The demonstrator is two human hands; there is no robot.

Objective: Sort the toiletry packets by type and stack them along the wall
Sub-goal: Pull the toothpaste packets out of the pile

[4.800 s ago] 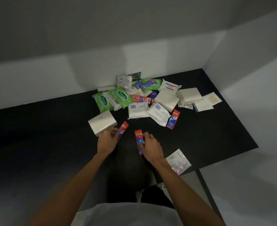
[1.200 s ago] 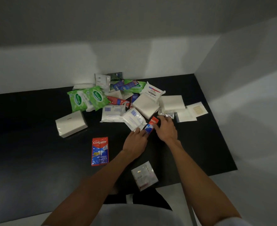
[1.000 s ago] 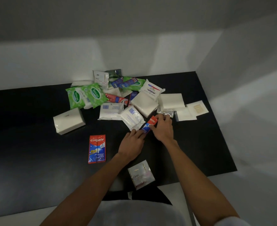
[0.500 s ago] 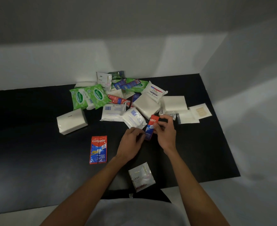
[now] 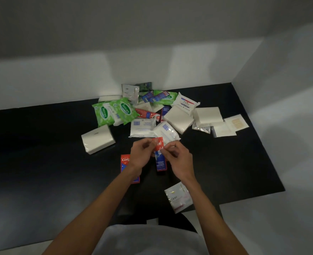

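Our left hand (image 5: 139,157) and right hand (image 5: 179,161) pinch the toothpaste sachet (image 5: 160,162); its long axis runs twelve-to-six, red end at twelve.

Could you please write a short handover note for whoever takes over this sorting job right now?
Left hand and right hand: both pinch one Colgate sachet, held up over the table.
Another Colgate packet lies flat, partly hidden by the left wrist.
A Dove sachet lies alone at the near edge.
One white tissue pack sits apart, left of the pile.
The mixed pile near the wall, green Sanicare packs included, is unsorted.
Left: group every type and stack along the wall; no sorted stack there yet.
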